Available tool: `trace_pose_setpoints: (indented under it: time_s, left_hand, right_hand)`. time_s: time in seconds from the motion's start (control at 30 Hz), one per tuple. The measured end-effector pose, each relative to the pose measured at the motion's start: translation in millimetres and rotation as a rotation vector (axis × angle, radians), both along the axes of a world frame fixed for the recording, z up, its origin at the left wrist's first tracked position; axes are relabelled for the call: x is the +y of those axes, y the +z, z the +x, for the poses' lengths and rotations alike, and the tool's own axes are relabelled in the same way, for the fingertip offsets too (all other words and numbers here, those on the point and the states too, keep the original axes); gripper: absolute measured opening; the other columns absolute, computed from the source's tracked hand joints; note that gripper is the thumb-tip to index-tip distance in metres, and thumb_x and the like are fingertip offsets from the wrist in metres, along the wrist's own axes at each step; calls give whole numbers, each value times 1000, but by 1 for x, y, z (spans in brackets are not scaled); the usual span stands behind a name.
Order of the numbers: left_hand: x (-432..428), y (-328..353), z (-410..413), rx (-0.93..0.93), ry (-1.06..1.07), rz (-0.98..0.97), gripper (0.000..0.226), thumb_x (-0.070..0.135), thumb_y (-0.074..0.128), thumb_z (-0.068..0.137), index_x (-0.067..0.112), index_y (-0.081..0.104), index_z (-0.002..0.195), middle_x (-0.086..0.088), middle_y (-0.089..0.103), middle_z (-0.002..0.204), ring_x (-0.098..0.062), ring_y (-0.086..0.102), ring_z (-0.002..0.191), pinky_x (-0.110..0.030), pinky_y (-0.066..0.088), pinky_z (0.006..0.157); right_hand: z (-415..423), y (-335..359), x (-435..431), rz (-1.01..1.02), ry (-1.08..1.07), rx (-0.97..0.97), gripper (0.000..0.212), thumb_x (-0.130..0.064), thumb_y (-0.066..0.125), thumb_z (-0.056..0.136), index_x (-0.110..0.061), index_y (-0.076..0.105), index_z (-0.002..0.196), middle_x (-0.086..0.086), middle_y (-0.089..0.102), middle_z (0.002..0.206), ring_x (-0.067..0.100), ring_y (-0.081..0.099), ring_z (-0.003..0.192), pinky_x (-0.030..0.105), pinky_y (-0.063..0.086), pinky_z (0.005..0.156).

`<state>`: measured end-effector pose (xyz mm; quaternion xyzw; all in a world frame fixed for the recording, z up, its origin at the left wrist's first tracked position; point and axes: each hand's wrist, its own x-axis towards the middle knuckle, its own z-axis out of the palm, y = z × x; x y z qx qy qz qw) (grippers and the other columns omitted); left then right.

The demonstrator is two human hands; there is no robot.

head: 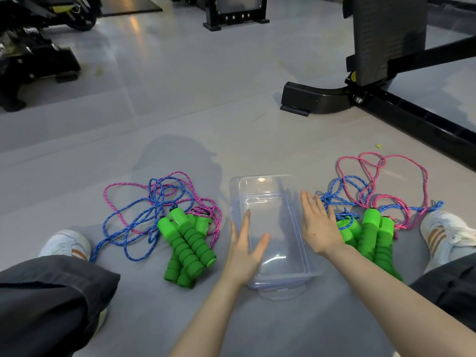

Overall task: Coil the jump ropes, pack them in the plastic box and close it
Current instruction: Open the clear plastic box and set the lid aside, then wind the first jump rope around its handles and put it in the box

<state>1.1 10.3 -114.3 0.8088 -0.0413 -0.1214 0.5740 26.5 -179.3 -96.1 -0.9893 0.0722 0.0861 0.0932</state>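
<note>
Head camera looking down at a person sitting on a grey floor [180,119] with legs spread, where the packing job is barely getting under way. Both hands are reaching to the clear plastic box [270,202] lying between the knees: the left hand [244,249] is resting flat against its left edge, fingers [244,222] spread and gripping nothing, while the right hand [318,228] is lying open-palmed along its right rim, likewise holding nothing. Whether the lid is sitting on the box or off it is hard to tell through the transparent plastic, though a blue-trimmed latch is showing at the near end and no rope is lying inside. To the left, one bundle of jump ropes [159,217] is sprawling in loose blue and pink loops, its green foam handles [186,247] piled together just beside the box. To the right, a second bundle [381,184] is lying equally tangled, with its own green handles [371,235] just past the right hand. By this evidence, nothing is coiled yet, nothing is packed, and the closing is waiting on both; opening or positioning the box appears to be the step in hand.
</note>
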Motion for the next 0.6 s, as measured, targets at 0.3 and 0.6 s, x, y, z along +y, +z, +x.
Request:
trace_pose_setpoints:
  time_s: [0.3, 0.6]
  left_hand:
    - [2, 9, 12, -359, -288, 663, 94, 89, 17, 70, 41, -7, 148, -2, -35, 151, -17, -33, 139, -49, -16, 112]
    - [-2, -8, -2, -621, -535, 846, 86, 80, 16, 85, 20, 49, 138, -21, 44, 143, -41, 33, 136, -58, 15, 102]
  right_hand:
    - [-6, 7, -15, -64, -35, 24, 60, -18, 23, 100, -10, -11, 149, 4, -9, 159, 20, -9, 146, 44, -2, 117]
    - [3, 0, -4, -219, 31, -81, 71, -47, -2, 93, -7, 15, 149, 15, 12, 157, 30, 15, 144, 49, 2, 114]
